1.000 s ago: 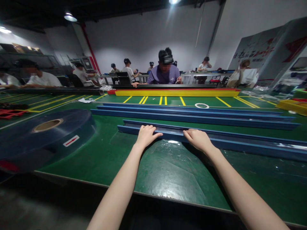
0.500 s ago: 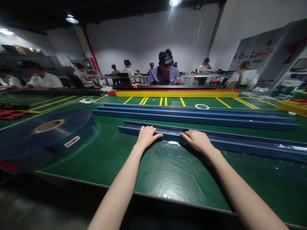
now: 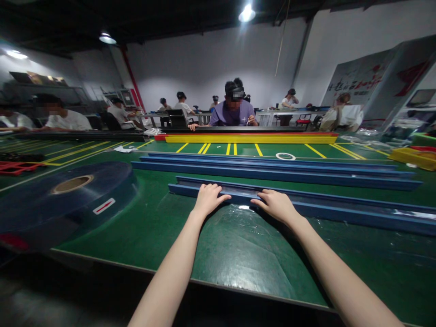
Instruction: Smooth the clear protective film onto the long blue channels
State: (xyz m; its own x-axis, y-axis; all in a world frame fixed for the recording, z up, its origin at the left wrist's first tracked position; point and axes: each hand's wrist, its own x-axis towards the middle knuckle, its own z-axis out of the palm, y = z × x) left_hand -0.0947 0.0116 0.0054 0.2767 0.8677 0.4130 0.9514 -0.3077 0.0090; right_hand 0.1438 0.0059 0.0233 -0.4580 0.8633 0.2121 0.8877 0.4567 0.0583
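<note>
A long blue channel strip (image 3: 340, 212) lies across the table in front of me. Clear plastic film (image 3: 243, 245) spreads over the tabletop on my side of it and appears to reach into the channel. Near the strip's left end, my left hand (image 3: 209, 199) is closed over the near wall, fingers on top and thumb stretched along the front. My right hand (image 3: 276, 203) grips the same wall a short way to the right, its thumb pointing at the left one. Whether film is pinched under the fingers is hidden.
A big roll of clear film (image 3: 114, 184) stands at the left. Beyond the strip lie more blue channels (image 3: 272, 170), a white ring (image 3: 285, 156) and a yellow strip (image 3: 252, 139). A person in purple (image 3: 231, 111) works opposite. A yellow tray (image 3: 413, 157) sits at right.
My right hand has slid slightly left along the strip, narrowing the gap between the thumbs. My left hand keeps its place. The view has tilted up a little.
</note>
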